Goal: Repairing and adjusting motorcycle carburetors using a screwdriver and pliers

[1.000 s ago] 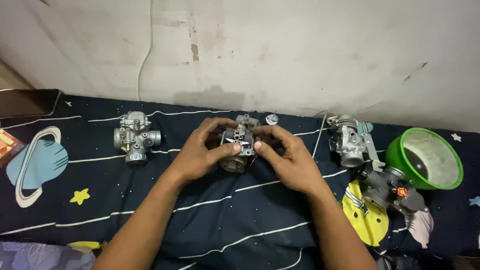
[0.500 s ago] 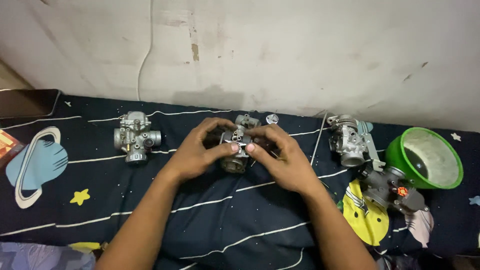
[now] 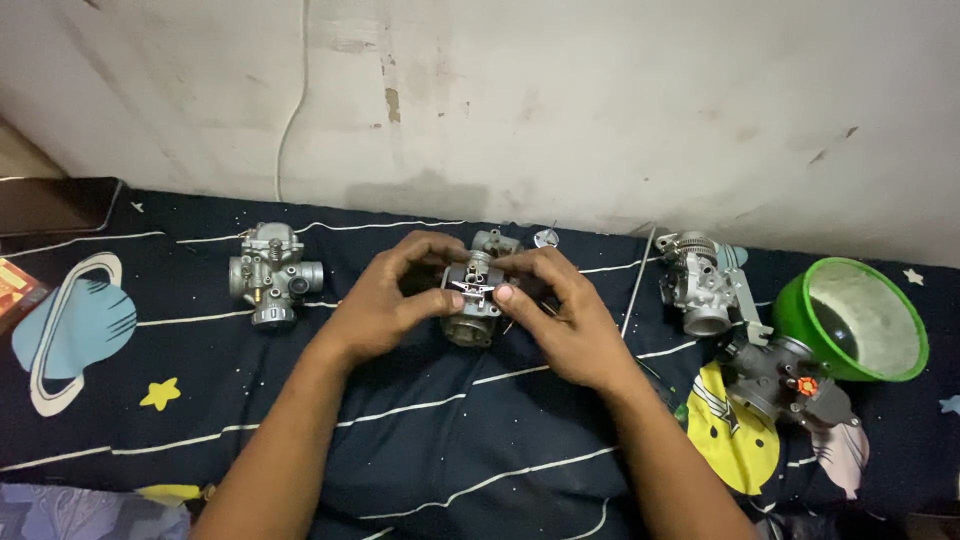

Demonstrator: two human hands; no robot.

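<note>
Both hands, left [image 3: 385,300] and right [image 3: 560,315], pinch the grey carburetor [image 3: 473,305] between their fingertips.

Lighting is dim and even, from an unseen source above and in front. The wall [image 3: 600,110] reads grey and flat, with a soft shadow just above the dark bedsheet [image 3: 450,440]. The hands [image 3: 480,300] cast faint shadows beneath them. The green bowl [image 3: 905,330] shows mild sheen, no harsh glare. Focus is acceptable at centre; corners darken slightly. Wide-angle bending appears along the wall's lower edge. Fine grain is visible.
</note>
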